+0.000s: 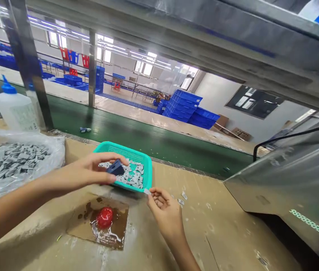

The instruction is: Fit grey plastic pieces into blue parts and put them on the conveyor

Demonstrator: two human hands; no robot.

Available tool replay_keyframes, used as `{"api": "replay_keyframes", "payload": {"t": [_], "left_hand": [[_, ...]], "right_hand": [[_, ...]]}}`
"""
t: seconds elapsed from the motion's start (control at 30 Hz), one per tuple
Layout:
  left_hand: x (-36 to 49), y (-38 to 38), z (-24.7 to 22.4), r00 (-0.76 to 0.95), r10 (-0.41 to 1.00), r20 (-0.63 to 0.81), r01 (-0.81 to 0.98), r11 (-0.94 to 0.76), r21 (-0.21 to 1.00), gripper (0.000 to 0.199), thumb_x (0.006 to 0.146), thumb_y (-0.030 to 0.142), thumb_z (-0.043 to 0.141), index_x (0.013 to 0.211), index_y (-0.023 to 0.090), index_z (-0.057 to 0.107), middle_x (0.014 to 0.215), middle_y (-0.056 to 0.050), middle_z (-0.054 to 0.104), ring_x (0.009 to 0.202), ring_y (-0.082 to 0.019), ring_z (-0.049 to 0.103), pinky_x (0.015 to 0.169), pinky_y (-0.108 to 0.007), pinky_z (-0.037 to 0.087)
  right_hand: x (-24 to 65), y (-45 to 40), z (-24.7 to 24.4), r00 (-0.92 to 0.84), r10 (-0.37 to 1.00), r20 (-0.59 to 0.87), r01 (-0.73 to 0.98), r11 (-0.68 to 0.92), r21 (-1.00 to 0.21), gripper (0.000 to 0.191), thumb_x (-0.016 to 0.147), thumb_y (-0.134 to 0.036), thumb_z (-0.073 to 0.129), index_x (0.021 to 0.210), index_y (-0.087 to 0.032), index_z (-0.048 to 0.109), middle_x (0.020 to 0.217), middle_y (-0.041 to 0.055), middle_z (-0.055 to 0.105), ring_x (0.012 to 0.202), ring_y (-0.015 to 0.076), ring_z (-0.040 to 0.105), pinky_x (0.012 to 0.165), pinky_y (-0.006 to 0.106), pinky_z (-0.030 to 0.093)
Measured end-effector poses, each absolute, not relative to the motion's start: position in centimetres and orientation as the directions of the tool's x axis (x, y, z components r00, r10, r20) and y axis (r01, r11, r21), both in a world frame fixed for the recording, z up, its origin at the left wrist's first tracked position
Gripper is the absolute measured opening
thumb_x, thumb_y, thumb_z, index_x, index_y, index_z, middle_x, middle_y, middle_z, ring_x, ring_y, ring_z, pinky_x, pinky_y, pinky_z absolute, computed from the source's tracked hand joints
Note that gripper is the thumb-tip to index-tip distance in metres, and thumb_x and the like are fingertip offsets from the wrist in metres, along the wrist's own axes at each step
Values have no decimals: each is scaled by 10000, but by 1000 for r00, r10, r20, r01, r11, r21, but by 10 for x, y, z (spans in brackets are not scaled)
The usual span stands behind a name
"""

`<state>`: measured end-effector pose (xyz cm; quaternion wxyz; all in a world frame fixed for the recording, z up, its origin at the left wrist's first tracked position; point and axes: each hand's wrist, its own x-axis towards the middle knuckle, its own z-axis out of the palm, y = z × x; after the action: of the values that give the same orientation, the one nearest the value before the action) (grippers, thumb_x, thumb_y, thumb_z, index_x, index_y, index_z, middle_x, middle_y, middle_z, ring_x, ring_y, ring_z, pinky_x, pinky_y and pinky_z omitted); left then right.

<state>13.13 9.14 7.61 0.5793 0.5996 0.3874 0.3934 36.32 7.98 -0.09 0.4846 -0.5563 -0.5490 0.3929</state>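
My left hand (103, 169) grips a small dark blue block-like part (115, 168) between thumb and fingers, just above a turquoise basket (148, 169). Inside the basket lie many small light grey plastic pieces (135, 175). At the basket's near right corner, my right hand (165, 205) pinches a small light grey plastic piece (147, 191) between thumb and forefinger. A few similar loose pieces (184, 195) lie on the table to the right of that hand. Nearer to me, a shiny wet red lump (104, 217) rests on a soaked piece of cardboard (116, 237).
On the left, a clear plastic bag (59, 150) holds many darker grey parts, with a white bottle with a blue cap (16, 109) behind it. A green conveyor belt (125, 126) runs past the table's far edge, carrying a small part (85, 130). A metal post (29, 64) stands left.
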Motion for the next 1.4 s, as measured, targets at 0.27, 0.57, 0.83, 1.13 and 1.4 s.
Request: {"api": "replay_keyframes", "payload": {"t": [0.27,0.57,0.83,1.13,1.4], "left_hand": [[105,69,40,163,986,-47,80,35,996,324,591,292,702,886,179,626,799,-25,619,682,-148,542,586,-215,389],[81,58,37,136,989,-64,-110,79,991,260,595,279,697,810,198,575,815,-23,605,722,-175,592,683,-265,428],[80,62,31,148,986,-79,-72,91,993,300,587,307,718,833,219,573,831,17,591,717,-102,532,644,-192,361],[85,59,25,201,976,-84,-129,112,985,262,616,285,706,843,206,603,803,7,600,742,-101,512,693,-199,366],[87,59,26,256,960,-114,-158,157,975,246,635,236,690,852,202,579,804,26,625,772,-95,535,736,-196,384]], "right_hand": [[320,63,23,-366,927,75,392,227,-892,79,708,-205,538,758,-157,576,698,8,529,625,113,500,577,219,432],[308,78,22,-512,856,-64,521,251,-816,102,753,-144,508,784,-155,605,774,30,581,708,135,556,612,214,443],[304,76,18,-533,846,-12,563,344,-752,122,779,-124,493,775,-160,609,765,25,573,667,122,535,558,196,397],[304,76,21,-582,813,35,599,457,-657,157,799,-91,471,787,-176,602,774,10,576,686,115,512,583,198,368],[302,76,30,-664,746,48,606,575,-550,173,798,-41,456,789,-162,580,786,26,564,724,127,507,606,213,379]]}}
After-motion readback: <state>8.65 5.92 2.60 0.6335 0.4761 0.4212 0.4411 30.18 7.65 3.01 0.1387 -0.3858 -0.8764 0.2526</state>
